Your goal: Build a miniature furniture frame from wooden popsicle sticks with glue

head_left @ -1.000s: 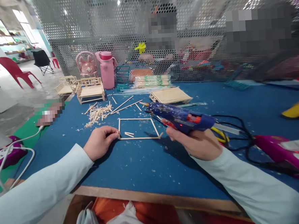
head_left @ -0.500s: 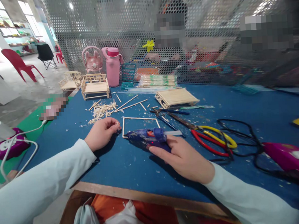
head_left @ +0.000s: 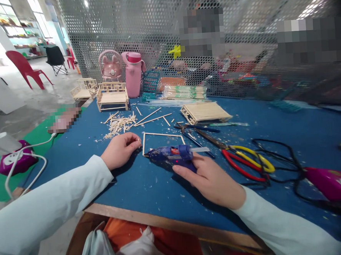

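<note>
My right hand (head_left: 214,176) is wrapped round a blue glue gun (head_left: 169,153), whose nozzle points left. The nozzle tip is at the near left corner of a thin stick frame (head_left: 163,134) lying on the blue table. A clear glue stick pokes out of the gun's back end. My left hand (head_left: 122,149) is just left of the frame, thumb and fingers pinched round a small pale wooden piece (head_left: 139,141), mostly hidden. Behind it lies a pile of stick scraps (head_left: 121,124).
Pliers (head_left: 185,130) and red-and-yellow-handled scissors (head_left: 247,162) lie to the right, beside black cable. Stick-built furniture (head_left: 112,96), a slatted panel (head_left: 205,112) and a pink bottle (head_left: 134,76) stand behind. A purple socket block (head_left: 18,158) is at left. A person is beyond the mesh.
The whole view has shifted, with table items appearing slightly further right. Both hands keep nearly the same pose, and the nozzle stays at the frame's near left corner.
</note>
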A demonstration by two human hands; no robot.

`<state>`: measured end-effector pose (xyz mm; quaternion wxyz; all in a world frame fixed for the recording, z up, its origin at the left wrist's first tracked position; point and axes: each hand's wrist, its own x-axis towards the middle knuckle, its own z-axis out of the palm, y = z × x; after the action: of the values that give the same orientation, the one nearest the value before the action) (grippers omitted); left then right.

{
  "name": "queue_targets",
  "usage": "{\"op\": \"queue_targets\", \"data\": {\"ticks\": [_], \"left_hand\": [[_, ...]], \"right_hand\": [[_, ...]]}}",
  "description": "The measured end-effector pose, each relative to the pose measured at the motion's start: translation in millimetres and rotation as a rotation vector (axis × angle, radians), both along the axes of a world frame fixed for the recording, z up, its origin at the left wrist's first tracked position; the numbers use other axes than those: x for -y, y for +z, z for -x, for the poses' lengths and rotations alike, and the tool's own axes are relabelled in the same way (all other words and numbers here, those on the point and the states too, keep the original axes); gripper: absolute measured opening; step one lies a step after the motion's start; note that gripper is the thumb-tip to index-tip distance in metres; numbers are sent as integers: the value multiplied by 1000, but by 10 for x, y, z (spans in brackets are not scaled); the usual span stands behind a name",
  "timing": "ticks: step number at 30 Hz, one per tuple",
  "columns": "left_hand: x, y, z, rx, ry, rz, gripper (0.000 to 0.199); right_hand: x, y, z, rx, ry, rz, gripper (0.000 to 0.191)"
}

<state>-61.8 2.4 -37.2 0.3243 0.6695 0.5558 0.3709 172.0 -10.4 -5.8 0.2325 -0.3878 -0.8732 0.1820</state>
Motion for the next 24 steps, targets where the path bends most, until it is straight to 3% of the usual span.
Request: {"op": "queue_targets", "data": {"ticks": [4, 24], "left_hand": [[3, 5, -6, 2, 4, -3, 18], [24, 36, -23, 40, 20, 22, 23]], "right_hand": [[-1, -9, 2, 5, 6, -19, 24], [-5, 29, -40, -76, -25, 2, 28]]}}
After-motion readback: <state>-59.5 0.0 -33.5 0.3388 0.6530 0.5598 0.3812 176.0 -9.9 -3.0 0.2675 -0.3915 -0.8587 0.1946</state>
